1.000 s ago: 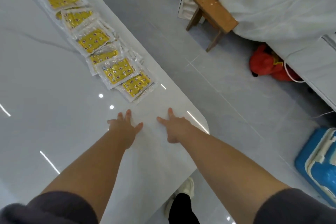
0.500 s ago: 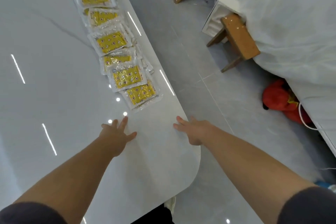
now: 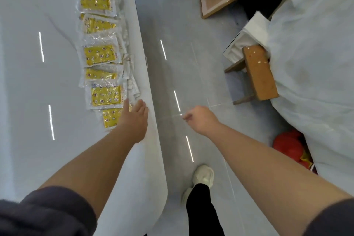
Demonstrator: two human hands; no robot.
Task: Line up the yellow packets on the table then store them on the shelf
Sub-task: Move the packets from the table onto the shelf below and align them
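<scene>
Several yellow packets [image 3: 100,56] lie overlapped along the table's [image 3: 26,86] right edge, so gathering looks next: the left hand [image 3: 134,120], fingers straight, hovers over the nearest packet [image 3: 109,119] and must grip it, while the right hand [image 3: 201,119] hangs loosely curled, empty, beyond that edge.

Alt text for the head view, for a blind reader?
A person's left hand, fingers straight, reaches over the nearest of a row of yellow packets along the white table's edge; the right hand hangs loosely curled above the floor.
</scene>
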